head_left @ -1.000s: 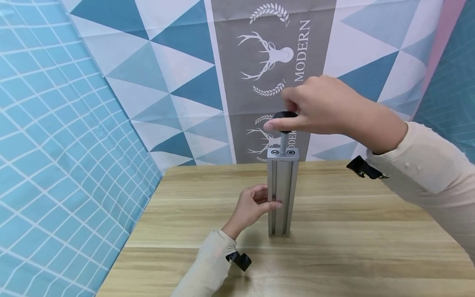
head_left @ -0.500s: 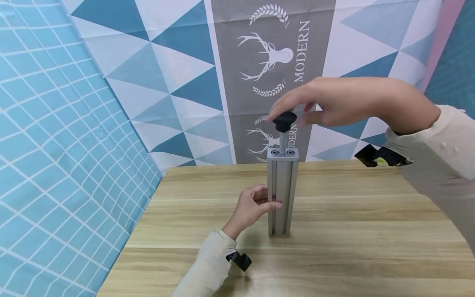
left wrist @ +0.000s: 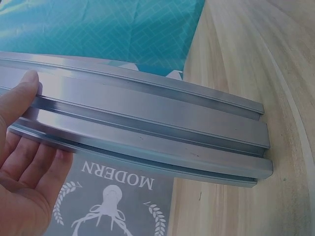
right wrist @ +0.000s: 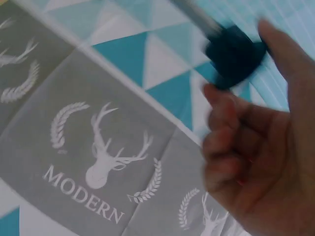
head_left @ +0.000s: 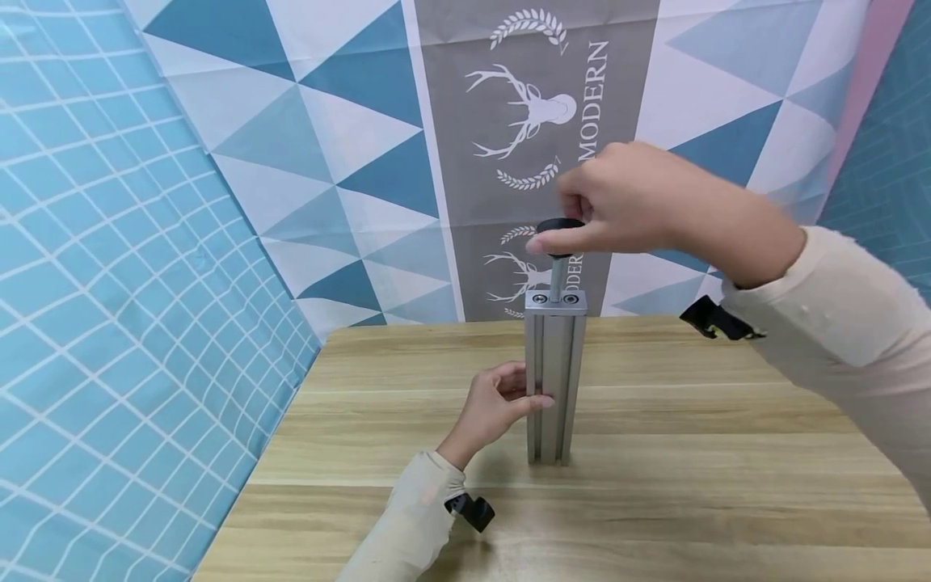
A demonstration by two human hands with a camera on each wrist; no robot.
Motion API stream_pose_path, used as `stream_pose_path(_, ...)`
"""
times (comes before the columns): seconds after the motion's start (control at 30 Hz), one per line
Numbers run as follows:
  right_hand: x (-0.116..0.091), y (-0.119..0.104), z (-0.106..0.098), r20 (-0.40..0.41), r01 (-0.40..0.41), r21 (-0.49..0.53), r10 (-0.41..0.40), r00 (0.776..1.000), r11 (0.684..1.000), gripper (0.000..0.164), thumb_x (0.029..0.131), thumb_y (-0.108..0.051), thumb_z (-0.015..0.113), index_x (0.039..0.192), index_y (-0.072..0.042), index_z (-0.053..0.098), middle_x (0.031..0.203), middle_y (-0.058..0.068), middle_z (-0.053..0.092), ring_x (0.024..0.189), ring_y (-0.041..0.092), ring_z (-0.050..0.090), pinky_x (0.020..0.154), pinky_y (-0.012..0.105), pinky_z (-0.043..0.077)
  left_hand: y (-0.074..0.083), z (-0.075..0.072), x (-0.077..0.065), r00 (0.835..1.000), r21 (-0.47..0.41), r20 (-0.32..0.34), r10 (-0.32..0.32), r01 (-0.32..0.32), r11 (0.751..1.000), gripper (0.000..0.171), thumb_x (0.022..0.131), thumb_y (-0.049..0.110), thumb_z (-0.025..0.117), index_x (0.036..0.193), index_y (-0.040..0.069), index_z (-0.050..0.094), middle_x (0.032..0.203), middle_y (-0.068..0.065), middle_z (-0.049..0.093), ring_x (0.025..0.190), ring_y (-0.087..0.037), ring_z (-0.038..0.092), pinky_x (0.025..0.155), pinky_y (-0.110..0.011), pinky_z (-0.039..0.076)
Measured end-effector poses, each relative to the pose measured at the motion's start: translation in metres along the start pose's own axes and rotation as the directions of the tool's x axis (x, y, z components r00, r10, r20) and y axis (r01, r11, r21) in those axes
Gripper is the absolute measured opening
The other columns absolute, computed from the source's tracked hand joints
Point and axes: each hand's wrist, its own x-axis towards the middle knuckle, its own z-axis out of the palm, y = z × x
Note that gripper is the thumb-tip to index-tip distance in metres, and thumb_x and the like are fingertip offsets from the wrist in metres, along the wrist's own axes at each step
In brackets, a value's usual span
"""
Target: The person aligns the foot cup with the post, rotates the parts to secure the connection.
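A silver aluminium extrusion profile (head_left: pixel 556 352) stands upright on the wooden table. My left hand (head_left: pixel 496 408) grips its lower half, thumb across the front and fingers on the left side and behind. In the left wrist view, long grooves run down the profile (left wrist: pixel 147 110). Two socket screws sit in the metal end plate (head_left: pixel 555 309) on top. From its middle rises a threaded rod (head_left: pixel 556 279) with a black levelling foot (head_left: pixel 558 223). My right hand (head_left: pixel 636 202) pinches the foot between thumb and curled fingers; the right wrist view is blurred at the foot (right wrist: pixel 234 56).
Behind the wooden table (head_left: pixel 691 485) hangs a patterned cloth (head_left: pixel 364 162) with triangles and deer heads. A blue gridded cloth (head_left: pixel 131 307) runs along the left side. Black wrist mounts (head_left: pixel 471 512) sit on both sleeves.
Half a second ago my right hand had its fingers stretched over the foot; now they are curled and pinch it again, as a second ago. Left hand and profile stay put.
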Motion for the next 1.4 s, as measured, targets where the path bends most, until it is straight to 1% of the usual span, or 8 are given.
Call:
stream_pose_path(0.27, -0.004, -0.009, 0.004, -0.039, -0.068, -0.143, 0.063, 0.997, 0.987, 0.065, 0.085, -0.075, 0.043, 0.069, -0.013, 0.057, 0.055, 0.001, 0.048, 0.051, 0.018, 0.047, 0.046, 0.033, 0.034, 0.021, 0.001, -0.007, 1.0, 0.007, -0.003, -0.011, 0.011, 1.0, 0.035, 0.079, 0.004, 0.077, 0.112, 0.0, 0.067, 0.103, -0.015, 0.071, 0.092, -0.017, 0.068, 0.083, -0.029, 0.053)
stream_pose_path(0.37, -0.006, -0.002, -0.005, 0.107, 0.012, -0.03, -0.009, 0.994, 0.999, 0.062, 0.088, -0.07, 0.043, 0.112, -0.018, 0.066, 0.1, 0.005, 0.067, 0.092, 0.025, 0.063, 0.074, 0.045, 0.049, 0.022, 0.001, -0.007, 1.0, 0.007, 0.0, 0.0, 0.0, 1.0, 0.035, 0.079, 0.004, 0.077, 0.112, 0.0, 0.067, 0.102, -0.015, 0.071, 0.091, -0.018, 0.069, 0.083, -0.028, 0.053)
stream_pose_path(0.47, -0.007, 0.011, -0.012, 0.226, 0.141, 0.138, -0.17, 0.959, 0.98, 0.057, 0.095, -0.045, 0.055, 0.147, -0.03, 0.039, 0.151, 0.002, 0.037, 0.139, 0.028, 0.032, 0.102, 0.057, 0.033, 0.021, 0.001, -0.006, 1.0, 0.007, 0.007, 0.002, -0.002, 1.0, 0.035, 0.079, 0.003, 0.077, 0.112, 0.0, 0.067, 0.102, -0.016, 0.071, 0.092, -0.02, 0.069, 0.083, -0.029, 0.053)
stream_pose_path(0.57, -0.007, 0.023, -0.015, 0.24, 0.265, 0.224, -0.316, 0.918, 0.938, 0.067, 0.093, -0.013, 0.063, 0.149, -0.035, 0.033, 0.158, -0.001, 0.02, 0.146, 0.027, 0.015, 0.104, 0.056, 0.033, 0.02, 0.0, -0.005, 1.0, 0.008, 0.011, 0.001, -0.001, 1.0, 0.035, 0.079, 0.003, 0.077, 0.112, 0.0, 0.067, 0.102, -0.016, 0.071, 0.092, -0.021, 0.069, 0.083, -0.029, 0.053)
stream_pose_path(0.7, -0.007, 0.028, -0.017, 0.216, 0.317, 0.23, -0.366, 0.905, 0.92, 0.068, 0.089, 0.006, 0.059, 0.143, -0.033, 0.044, 0.152, -0.003, 0.034, 0.139, 0.025, 0.031, 0.096, 0.052, 0.043, 0.02, 0.0, -0.005, 1.0, 0.009, 0.015, -0.004, 0.004, 1.0, 0.035, 0.079, 0.004, 0.077, 0.113, 0.0, 0.067, 0.102, -0.016, 0.071, 0.092, -0.02, 0.068, 0.083, -0.029, 0.053)
stream_pose_path(0.93, -0.003, 0.02, -0.016, 0.16, 0.242, 0.167, -0.268, 0.95, 0.956, 0.045, 0.088, -0.007, 0.068, 0.13, -0.022, 0.061, 0.11, -0.003, 0.065, 0.095, 0.016, 0.058, 0.084, 0.039, 0.051, 0.021, 0.001, -0.005, 1.0, 0.01, 0.017, 0.005, -0.006, 1.0, 0.034, 0.079, 0.004, 0.077, 0.112, 0.0, 0.067, 0.102, -0.017, 0.071, 0.09, -0.016, 0.069, 0.082, -0.028, 0.053)
stream_pose_path(1.17, 0.0, 0.006, -0.006, 0.054, 0.071, 0.074, -0.075, 0.996, 0.995, 0.045, 0.081, -0.058, 0.068, 0.082, -0.013, 0.062, 0.064, 0.0, 0.051, 0.06, 0.016, 0.048, 0.058, 0.032, 0.038, 0.011, 0.0, -0.003, 1.0, 0.005, 0.009, 0.016, -0.016, 1.0, 0.034, 0.079, 0.003, 0.077, 0.112, 0.001, 0.067, 0.102, -0.016, 0.071, 0.091, -0.017, 0.069, 0.082, -0.028, 0.053)
stream_pose_path(1.4, -0.003, -0.004, 0.002, -0.052, -0.036, -0.028, 0.034, 0.998, 0.999, 0.061, 0.08, -0.07, 0.058, 0.062, -0.013, 0.049, 0.052, 0.0, 0.042, 0.05, 0.017, 0.043, 0.05, 0.031, 0.033, -0.003, 0.0, 0.002, 1.0, -0.008, 0.013, 0.018, -0.018, 1.0, 0.036, 0.078, 0.008, 0.079, 0.112, 0.005, 0.068, 0.102, -0.013, 0.071, 0.09, -0.014, 0.069, 0.082, -0.027, 0.053)
